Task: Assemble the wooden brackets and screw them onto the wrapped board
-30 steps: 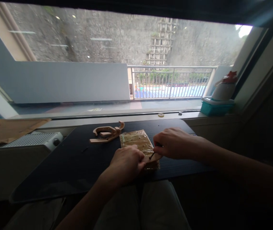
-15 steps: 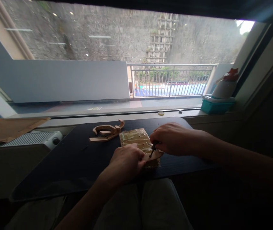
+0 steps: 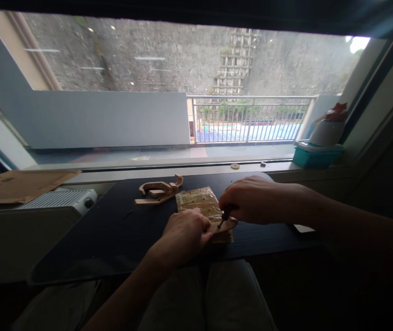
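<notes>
Curved light-brown wooden piece [image 3: 230,225] sits over the near end of a brown, flat rectangular pad in clear plastic wrap [image 3: 199,201], close to the table's near edge. Our left hand [image 3: 187,228] is closed on the piece's left end, fingers curled. Our right hand [image 3: 246,197] is curled tight round a dark-handled screwdriver [image 3: 224,215], shaft slanting down, tip at the piece's top face. Can't tell if it's seated in a screw head.

Hidden: piece's left end under our left fingers, most of the driver handle in our right fist. Pale flat object [image 3: 303,228] is partly covered by our right forearm; can't identify it. Thin dark rod [image 3: 127,214] on the left of the table too small to make out. Brown cardboard sheet [image 3: 20,181] over the white ribbed radiator [image 3: 58,200] is cut off at the left.

Text: dark print on the cardboard, unreadable from here.

Edges: black wood-grain table [image 3: 103,248] has a rounded near-left corner; right edge lost in shadow. Widest stretch of tabletop is left of our left forearm. Jointed light-brown wooden assembly [image 3: 160,195] lies just beyond the pad's far-left corner.
</notes>
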Demonstrator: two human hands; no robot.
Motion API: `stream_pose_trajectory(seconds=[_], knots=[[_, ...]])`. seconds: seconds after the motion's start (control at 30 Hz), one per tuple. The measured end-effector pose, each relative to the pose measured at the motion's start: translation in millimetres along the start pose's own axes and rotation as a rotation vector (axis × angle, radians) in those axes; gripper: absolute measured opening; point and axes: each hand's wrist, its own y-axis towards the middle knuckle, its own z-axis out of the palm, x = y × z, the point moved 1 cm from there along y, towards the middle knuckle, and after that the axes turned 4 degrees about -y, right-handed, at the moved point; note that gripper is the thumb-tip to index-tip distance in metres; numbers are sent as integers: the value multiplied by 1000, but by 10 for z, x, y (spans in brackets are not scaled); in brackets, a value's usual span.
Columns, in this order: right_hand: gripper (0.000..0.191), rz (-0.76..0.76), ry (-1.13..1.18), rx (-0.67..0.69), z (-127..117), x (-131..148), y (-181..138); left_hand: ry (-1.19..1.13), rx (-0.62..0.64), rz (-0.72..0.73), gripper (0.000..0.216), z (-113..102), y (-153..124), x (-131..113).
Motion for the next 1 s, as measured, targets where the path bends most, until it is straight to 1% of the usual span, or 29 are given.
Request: stream_pose_trajectory(seconds=[0.1, 0.2, 0.37, 0.5, 0.6, 0.73, 0.8, 0.9, 1.0], knots=[[16, -32, -17, 25, 0, 32, 26, 38, -10, 8, 27, 7, 5, -3], [18, -24, -12, 13, 49, 34, 41, 39, -25, 10, 29, 24, 7, 0], [27, 90, 71, -59, 155, 2, 12, 18, -45, 37, 31, 47, 1, 1], [32, 163, 97, -75, 194, -10, -5, 13, -45, 21, 34, 38, -2, -2], [31, 135, 54, -78, 159, -33, -15, 2, -27, 10, 31, 32, -3, 6], [23, 18, 45, -72, 78, -40, -23, 6, -31, 0, 31, 40, -4, 23], [22, -11, 36, -44, 58, -18, -10, 26, -43, 10, 29, 46, -1, 26], [24, 3, 15, -10, 75, 20, 33, 44, -51, 20, 24, 60, 10, 26], [24, 33, 34, -42, 131, 34, 73, 48, -71, 19, 24, 77, 19, 28]])
